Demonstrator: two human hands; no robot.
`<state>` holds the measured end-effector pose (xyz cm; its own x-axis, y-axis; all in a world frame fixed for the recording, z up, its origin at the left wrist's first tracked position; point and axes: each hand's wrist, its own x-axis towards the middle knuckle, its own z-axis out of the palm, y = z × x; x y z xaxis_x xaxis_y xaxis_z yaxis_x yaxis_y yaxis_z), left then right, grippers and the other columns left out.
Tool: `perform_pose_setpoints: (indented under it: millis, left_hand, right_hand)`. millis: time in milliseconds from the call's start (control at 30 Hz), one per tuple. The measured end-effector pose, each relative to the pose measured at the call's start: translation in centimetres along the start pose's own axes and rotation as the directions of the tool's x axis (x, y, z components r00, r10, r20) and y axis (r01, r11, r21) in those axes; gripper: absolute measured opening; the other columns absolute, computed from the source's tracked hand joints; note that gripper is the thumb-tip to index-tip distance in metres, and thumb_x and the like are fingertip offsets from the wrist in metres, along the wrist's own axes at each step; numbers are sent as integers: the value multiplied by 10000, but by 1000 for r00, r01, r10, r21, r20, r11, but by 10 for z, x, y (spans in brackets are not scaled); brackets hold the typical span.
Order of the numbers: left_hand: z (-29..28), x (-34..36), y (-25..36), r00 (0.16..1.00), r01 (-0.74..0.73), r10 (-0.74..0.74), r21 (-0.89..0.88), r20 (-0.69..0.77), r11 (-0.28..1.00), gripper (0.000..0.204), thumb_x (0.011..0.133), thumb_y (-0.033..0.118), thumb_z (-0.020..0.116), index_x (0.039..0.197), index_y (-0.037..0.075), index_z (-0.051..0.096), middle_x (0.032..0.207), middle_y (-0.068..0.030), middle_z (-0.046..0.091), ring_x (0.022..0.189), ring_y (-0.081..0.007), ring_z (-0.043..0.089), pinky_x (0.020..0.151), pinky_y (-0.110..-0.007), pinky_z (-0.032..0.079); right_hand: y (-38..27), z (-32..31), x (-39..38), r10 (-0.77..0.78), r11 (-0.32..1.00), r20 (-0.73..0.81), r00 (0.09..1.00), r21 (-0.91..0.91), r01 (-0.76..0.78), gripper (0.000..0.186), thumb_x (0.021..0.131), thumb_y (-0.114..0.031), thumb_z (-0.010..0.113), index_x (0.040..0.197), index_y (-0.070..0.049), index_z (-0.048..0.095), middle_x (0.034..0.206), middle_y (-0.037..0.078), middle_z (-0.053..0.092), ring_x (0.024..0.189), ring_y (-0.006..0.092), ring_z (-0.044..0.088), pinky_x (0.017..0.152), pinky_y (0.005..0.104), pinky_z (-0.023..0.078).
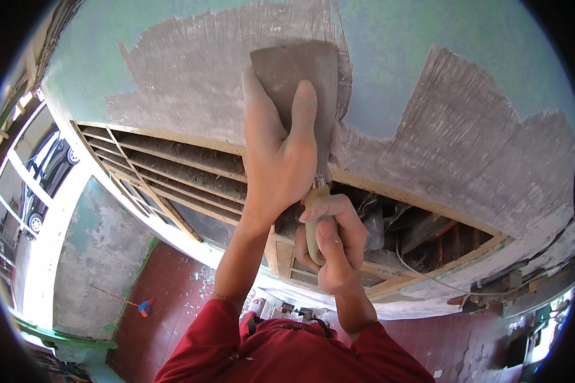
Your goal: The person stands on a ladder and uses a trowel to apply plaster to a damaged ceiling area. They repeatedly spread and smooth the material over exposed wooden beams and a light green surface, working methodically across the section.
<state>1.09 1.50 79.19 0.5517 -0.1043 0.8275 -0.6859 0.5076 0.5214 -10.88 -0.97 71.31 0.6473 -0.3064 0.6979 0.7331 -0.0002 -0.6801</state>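
A wide metal scraper (pixel 314 64) lies with its blade against the wall, its far edge next to a scraped grey patch (pixel 191 70). My right hand (pixel 338 236) is wrapped round the scraper's pale handle (pixel 312 239). My left hand (pixel 281 143) presses on the blade, thumb laid along its face; its other fingers reach past the blade's left edge and are partly hidden behind it. Blue-green paint (pixel 390 70) still covers the wall to the right of the blade, and a second bare grey patch (pixel 466 108) lies beyond it.
Below the wall is a wood-framed slatted opening (pixel 172 156), with a dusty cavity (pixel 421 233) and a loose cable (pixel 428 276) at right. Paint flakes lie on the red tiled floor (pixel 166 287), near a blue-headed broom (pixel 145 308). A dark car (pixel 48 169) stands outside at left.
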Motion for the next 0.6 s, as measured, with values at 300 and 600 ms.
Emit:
perform_pose_setpoints:
  millis: [300,600]
  left_hand:
    - [-2,-1,7,998,49,-49,13,50,999,301,970,183,515,1165,-33,437,863,-117,605,648,-145,590,500,-252,461]
    - [4,7,16,999,-12,15,-63,40,998,230,967,149,506,1094,-22,422,843,-108,596,579,-134,581,422,-253,447]
  right_hand:
    - [-3,-1,-3,1,1000,7,1000,9,-1,256,1011,-228,415,1043,13,496,589,-6,394,380,44,308,383,218,216]
    - [-12,0,4,7,1000,22,1000,-28,-7,247,1009,-220,415,1042,4,513,576,-21,382,392,48,319,386,220,227]
